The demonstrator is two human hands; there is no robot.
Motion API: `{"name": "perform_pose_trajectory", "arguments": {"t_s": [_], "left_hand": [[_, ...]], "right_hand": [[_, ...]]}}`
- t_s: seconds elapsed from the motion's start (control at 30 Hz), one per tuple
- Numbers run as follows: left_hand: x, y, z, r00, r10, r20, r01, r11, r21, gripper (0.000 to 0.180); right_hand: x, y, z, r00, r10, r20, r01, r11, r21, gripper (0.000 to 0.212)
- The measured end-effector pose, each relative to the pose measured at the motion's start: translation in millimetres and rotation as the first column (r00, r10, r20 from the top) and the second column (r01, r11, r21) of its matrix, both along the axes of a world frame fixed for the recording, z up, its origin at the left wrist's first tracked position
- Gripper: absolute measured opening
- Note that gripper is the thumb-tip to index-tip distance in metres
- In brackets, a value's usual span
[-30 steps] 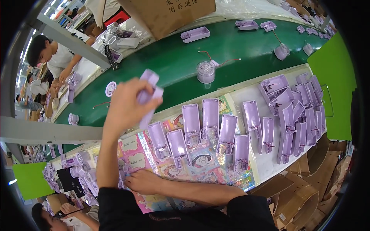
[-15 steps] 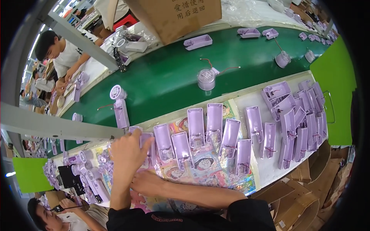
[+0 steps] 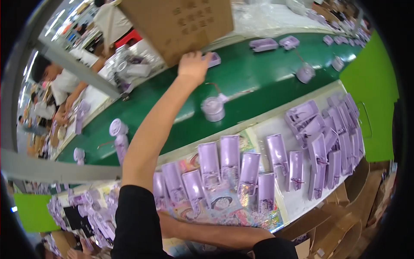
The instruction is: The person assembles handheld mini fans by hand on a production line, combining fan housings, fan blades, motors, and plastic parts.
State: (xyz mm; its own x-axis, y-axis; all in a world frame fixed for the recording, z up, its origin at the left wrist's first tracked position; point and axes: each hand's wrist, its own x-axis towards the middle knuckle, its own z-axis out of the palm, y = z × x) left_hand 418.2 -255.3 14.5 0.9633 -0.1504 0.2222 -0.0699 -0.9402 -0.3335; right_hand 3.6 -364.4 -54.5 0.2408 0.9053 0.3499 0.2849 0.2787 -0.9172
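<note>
My left hand reaches far across the green conveyor belt. Its fingers curl over the left end of a lavender plastic half-shell at the belt's far edge. My right hand is low over the near table, largely hidden behind my left sleeve, and its fingers do not show. Beside it, several open lavender half-shells with small parts and wires inside lie in rows on printed plastic sheets. A round lavender unit with thin wires sits mid-belt.
A cardboard box overhangs the far edge. More half-shells are stacked at right, before a green panel. A grey metal bar crosses at left. A person works across the belt. Cardboard lies lower right.
My left hand has moved from the near row of half-shells up and across the belt to the far half-shell. My right hand stays low. The view has shifted slightly.
</note>
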Motion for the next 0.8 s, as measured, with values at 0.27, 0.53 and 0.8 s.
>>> {"name": "perform_pose_trajectory", "arguments": {"t_s": [0.27, 0.53, 0.8], "left_hand": [[1, 3, 32, 0.900, 0.139, -0.413, -0.205, 0.971, -0.120, 0.072], [-137, -10, 102, 0.997, -0.031, -0.071, 0.010, 0.962, -0.273, 0.073], [-383, -1, 131, 0.970, -0.034, 0.241, 0.169, 0.804, -0.570, 0.066]], "right_hand": [[-43, 41, -43, 0.878, -0.179, 0.444, 0.069, 0.965, 0.253, 0.017], [16, 9, 20, 0.828, 0.100, 0.551, -0.077, 0.995, -0.066, 0.019], [16, 5, 27, 0.760, -0.123, 0.638, 0.011, 0.984, 0.176, 0.017]]}}
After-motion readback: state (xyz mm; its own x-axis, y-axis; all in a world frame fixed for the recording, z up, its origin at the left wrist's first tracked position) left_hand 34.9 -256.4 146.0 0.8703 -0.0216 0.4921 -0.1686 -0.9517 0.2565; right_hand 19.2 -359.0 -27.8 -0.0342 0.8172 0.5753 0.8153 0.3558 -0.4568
